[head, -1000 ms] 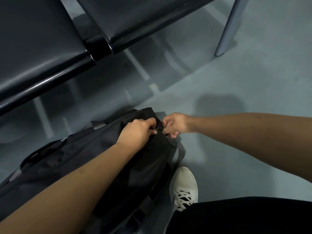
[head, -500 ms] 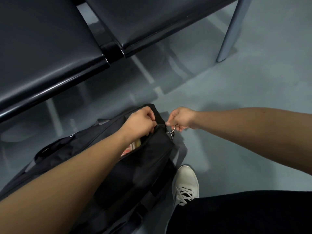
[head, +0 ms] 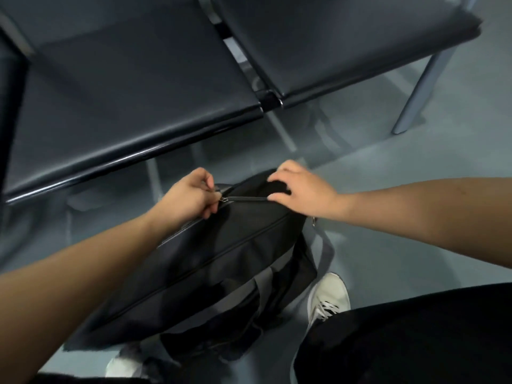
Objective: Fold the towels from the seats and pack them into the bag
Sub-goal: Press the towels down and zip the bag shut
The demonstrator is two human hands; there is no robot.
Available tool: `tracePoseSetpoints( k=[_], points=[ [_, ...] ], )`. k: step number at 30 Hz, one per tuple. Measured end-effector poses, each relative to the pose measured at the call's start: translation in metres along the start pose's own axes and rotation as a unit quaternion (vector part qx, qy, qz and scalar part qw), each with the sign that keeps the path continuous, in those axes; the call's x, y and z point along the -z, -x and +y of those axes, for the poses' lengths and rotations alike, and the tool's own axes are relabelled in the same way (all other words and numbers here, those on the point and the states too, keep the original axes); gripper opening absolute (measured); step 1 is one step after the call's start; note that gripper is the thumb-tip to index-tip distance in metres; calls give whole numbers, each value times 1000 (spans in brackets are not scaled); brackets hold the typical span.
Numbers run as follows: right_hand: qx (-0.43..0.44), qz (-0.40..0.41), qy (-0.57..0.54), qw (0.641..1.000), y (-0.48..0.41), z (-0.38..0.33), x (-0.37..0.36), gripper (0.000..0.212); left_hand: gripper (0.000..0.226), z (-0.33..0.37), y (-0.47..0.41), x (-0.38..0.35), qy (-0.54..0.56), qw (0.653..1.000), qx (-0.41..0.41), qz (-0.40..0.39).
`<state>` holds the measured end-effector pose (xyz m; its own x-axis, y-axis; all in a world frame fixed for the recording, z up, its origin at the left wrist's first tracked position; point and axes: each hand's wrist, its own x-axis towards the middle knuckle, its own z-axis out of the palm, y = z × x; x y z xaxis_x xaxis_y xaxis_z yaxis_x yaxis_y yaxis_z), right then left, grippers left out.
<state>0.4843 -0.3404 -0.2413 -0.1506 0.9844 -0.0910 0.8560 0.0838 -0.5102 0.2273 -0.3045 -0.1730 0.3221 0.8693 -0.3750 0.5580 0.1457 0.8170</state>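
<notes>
The black bag lies on the floor beside the shoe, its long axis running from near left to far right. The left hand pinches the zipper pull. The right hand grips the bag's far end, which points toward the seats. Hold that end taut and draw the pull straight along the seam.

- Our left hand has drawn apart from our right hand and now pinches the zipper pull.
- Our right hand now grips the end of the bag.
</notes>
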Motion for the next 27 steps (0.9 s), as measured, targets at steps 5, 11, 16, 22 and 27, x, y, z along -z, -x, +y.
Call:
tracePoseSetpoints(
  k=[5,11,16,22,27],
  points=[
    [109,-55,-47,991,-2,-73,-2,54,35,-2,26,9,9,999,-23,28],
    [123,-15,47,991,2,-115,-18,24,37,-12,49,26,12,998,-4,60],
    [81,1,108,991,-7,-122,-6,19,40,-36,67,67,1,993,37,115],
    [-49,-32,197,979,-16,-103,19,12,43,-77,107,143,58,972,91,210],
    [-50,-88,211,972,-27,-157,23,25,43,-85,132,163,94,964,73,238]
  ],
)
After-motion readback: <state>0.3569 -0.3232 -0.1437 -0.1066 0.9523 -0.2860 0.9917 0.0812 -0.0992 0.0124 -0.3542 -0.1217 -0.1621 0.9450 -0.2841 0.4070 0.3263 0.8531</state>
